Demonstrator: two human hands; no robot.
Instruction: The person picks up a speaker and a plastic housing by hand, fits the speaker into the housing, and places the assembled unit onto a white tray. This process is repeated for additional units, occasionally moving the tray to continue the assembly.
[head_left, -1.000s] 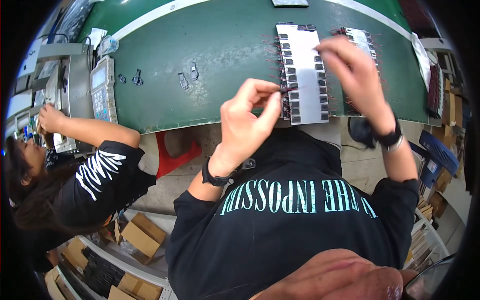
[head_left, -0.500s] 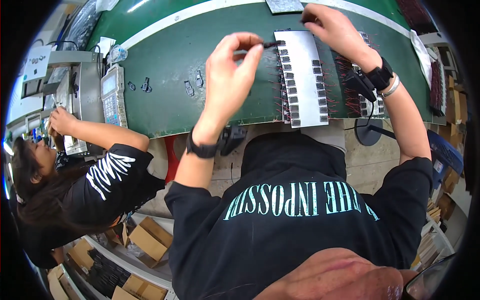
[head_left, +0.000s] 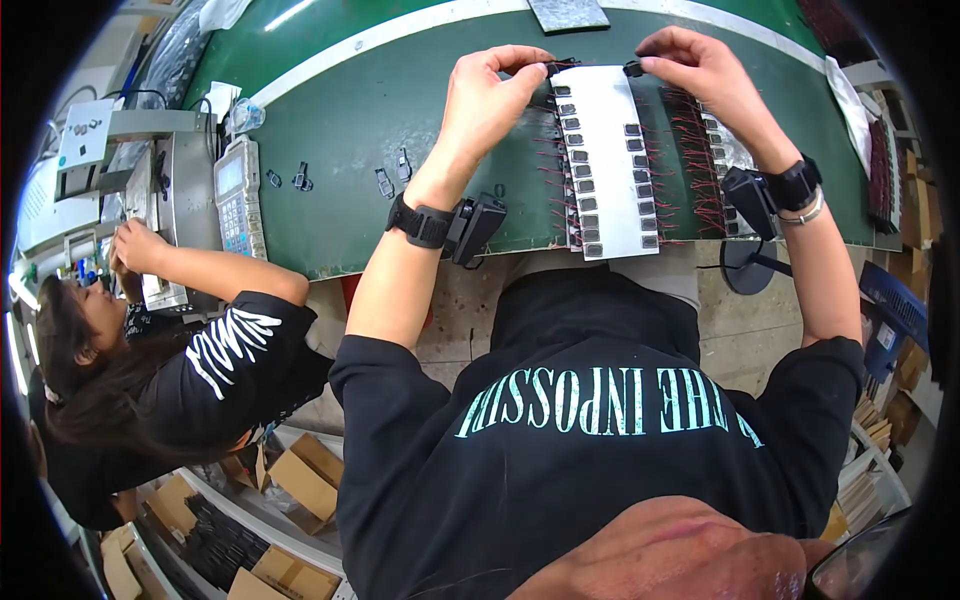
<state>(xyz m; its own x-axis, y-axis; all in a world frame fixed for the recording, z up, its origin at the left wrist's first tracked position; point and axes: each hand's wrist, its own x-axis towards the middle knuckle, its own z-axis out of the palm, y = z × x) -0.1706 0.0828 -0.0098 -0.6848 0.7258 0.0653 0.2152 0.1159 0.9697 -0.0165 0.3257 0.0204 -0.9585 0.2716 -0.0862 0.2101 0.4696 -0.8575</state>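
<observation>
Parts in two dark columns sit on a white strip (head_left: 607,160) that lies on my green bench (head_left: 340,130), straight ahead of me. At its far end my left hand (head_left: 490,95) pinches a small black part (head_left: 562,68) between thumb and fingertips. My right hand (head_left: 695,70) pinches another black part (head_left: 633,69) at the strip's far right corner. Red-wired parts (head_left: 695,165) lie just right of the strip. A few loose clips (head_left: 385,180) lie to the left. A co-worker's hand (head_left: 135,245) works at a machine (head_left: 150,190) well to my left.
</observation>
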